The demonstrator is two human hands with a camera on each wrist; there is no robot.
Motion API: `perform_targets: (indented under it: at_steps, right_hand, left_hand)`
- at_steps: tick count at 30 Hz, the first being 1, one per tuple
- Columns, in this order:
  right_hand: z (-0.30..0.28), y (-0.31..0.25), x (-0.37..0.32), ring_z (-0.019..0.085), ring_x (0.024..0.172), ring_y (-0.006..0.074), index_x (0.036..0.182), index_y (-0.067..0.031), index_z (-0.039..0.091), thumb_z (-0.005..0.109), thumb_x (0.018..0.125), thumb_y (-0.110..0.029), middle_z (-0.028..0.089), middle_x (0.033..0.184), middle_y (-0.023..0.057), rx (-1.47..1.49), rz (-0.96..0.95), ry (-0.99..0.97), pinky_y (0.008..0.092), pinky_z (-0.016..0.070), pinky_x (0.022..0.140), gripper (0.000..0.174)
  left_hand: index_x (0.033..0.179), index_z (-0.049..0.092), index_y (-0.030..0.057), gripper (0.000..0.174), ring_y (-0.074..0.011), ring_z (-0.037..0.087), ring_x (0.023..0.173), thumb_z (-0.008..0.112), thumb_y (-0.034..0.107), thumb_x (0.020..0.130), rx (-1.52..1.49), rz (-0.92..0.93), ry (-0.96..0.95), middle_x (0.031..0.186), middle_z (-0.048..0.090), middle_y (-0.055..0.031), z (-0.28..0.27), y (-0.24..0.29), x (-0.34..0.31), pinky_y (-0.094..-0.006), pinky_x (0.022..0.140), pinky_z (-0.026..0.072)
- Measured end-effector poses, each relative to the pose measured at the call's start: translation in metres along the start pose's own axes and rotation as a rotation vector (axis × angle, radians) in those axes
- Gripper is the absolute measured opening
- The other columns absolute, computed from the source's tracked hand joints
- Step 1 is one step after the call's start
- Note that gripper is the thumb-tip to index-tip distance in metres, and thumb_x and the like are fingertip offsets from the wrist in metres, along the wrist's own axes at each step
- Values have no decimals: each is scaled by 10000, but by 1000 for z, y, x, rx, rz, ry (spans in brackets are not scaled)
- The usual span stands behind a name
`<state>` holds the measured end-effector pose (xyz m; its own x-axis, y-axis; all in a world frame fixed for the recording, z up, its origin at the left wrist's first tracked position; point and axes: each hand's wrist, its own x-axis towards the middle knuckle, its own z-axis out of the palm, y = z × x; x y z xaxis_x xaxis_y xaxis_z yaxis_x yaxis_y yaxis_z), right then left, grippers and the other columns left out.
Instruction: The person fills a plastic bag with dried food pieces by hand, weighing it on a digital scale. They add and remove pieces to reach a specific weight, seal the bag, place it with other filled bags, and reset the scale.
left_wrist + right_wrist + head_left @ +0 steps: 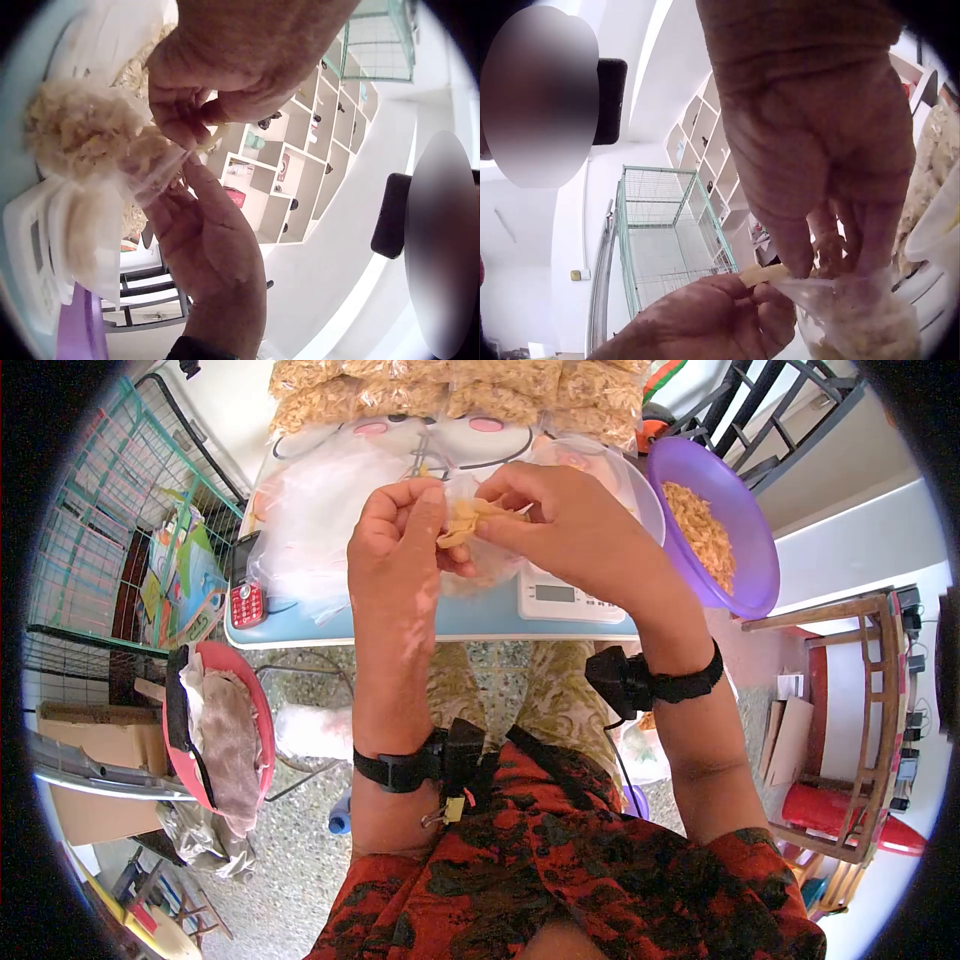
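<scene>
Above the table's front edge, both hands meet at the mouth of a clear plastic bag (82, 135) filled with pale yellow pieces. The left hand (397, 545) grips the bag's edge with curled fingers. From the right, the right hand (580, 525) pinches the bag's top, where yellowish pieces (463, 523) show between the hands. In the right wrist view a flat yellowish piece (763, 275) lies between the left hand (712, 319) and the right fingertips. The bag's lower part hangs below the hands.
A white scale (570, 598) sits at the table's front. Empty clear bags (315, 520) lie at the left beside a red phone (248, 603). Filled bags (400, 398) line the back. A purple basin (765, 550) of yellow pieces stands at the right.
</scene>
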<state>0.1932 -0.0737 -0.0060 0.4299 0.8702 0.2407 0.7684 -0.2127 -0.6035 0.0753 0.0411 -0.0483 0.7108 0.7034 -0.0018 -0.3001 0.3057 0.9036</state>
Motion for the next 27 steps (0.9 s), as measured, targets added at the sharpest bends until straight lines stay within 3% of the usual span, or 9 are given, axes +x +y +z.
perform_targets:
  at_steps: [2,5,8,11,14,17,23,27]
  right_hand:
    - [-2,5,-1,616,748,151,1083,-6,620,651,872,-205,647,941,82,52,-13,-33,282,491,663,291]
    - [-9,-8,-5,610,779,125,1115,-14,592,661,886,-229,623,999,79,213,143,-111,258,486,670,321]
    - [-4,-12,-5,679,818,346,1006,2,619,647,835,-396,687,896,219,240,115,-45,398,525,717,434]
    - [3,-14,-5,676,797,351,983,-7,620,632,852,-382,684,846,212,122,80,35,398,525,713,397]
    - [5,-19,-5,671,759,352,943,-7,617,593,877,-353,667,784,207,183,89,38,402,520,698,352]
    - [7,-11,-4,587,662,156,974,-25,614,592,920,-235,629,777,80,159,38,20,307,465,610,218]
    - [6,-5,3,581,605,315,881,3,635,580,878,-197,590,735,182,-259,-64,-69,409,441,599,208]
    - [3,-8,7,638,664,236,905,23,638,577,906,-200,622,738,139,-147,-17,-55,359,490,637,231]
  left_hand:
    - [1072,590,16,265,-94,554,580,618,249,949,-11,4,-1,785,601,-35,-2,-1,0,-242,520,495]
    - [1051,572,-2,233,-85,553,553,607,207,954,-48,-1,7,741,603,-41,0,0,1,-237,487,497]
    - [1038,562,-12,212,-79,548,533,600,180,957,-46,-1,3,716,602,-42,1,-1,1,-238,468,498]
    - [1037,562,-12,202,-77,545,530,597,170,957,-27,2,3,713,598,-39,5,0,-1,-237,464,491]
    - [1040,563,-8,191,-77,543,530,594,162,959,-44,10,-8,714,596,-37,4,-2,0,-236,462,483]
    - [1037,567,-5,183,-74,536,530,594,159,960,-50,12,-13,720,595,-34,4,-1,-1,-232,460,468]
    - [1039,595,7,193,-79,508,527,604,179,953,80,38,-54,729,583,-23,8,4,-5,-228,461,419]
    - [1039,604,11,203,-83,497,526,606,193,951,90,34,-45,709,567,-18,6,5,-4,-228,464,402]
